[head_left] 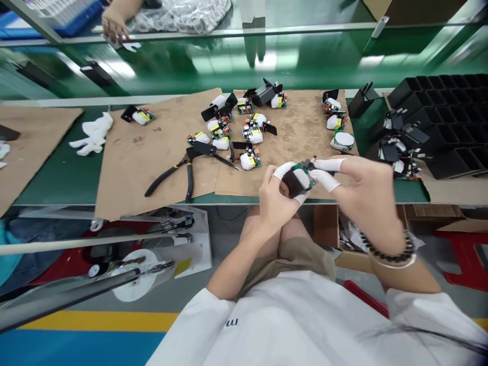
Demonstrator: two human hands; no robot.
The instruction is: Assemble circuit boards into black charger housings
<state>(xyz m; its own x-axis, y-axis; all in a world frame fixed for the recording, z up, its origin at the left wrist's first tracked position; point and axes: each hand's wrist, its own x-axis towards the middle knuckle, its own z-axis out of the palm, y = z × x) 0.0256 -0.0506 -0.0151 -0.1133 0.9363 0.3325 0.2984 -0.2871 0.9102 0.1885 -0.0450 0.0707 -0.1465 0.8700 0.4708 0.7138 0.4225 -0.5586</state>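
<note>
My left hand [273, 206], white covers on its fingertips, grips a small black plastic case [293, 184] above the front edge of the bench. A green circuit board with a white pad [302, 178] sits at the case's open end, partly inside or against it; I cannot tell which. From the right, my right hand [364, 185] pinches the dark end piece [310, 163] of this board between covered fingertips. Just beyond, a circuit board [250, 159] lies on the cardboard. To the left rest black-handled pliers [186, 165], jaws over more boards.
Several circuit boards [219, 128] lie on the cardboard sheet [129, 162]. Black cases [442, 122] stand in rows at right, near more boards [400, 157]. A white glove [95, 133] is at left. Behind runs a green conveyor [213, 63]; another person's hand [114, 25] reaches over its far edge.
</note>
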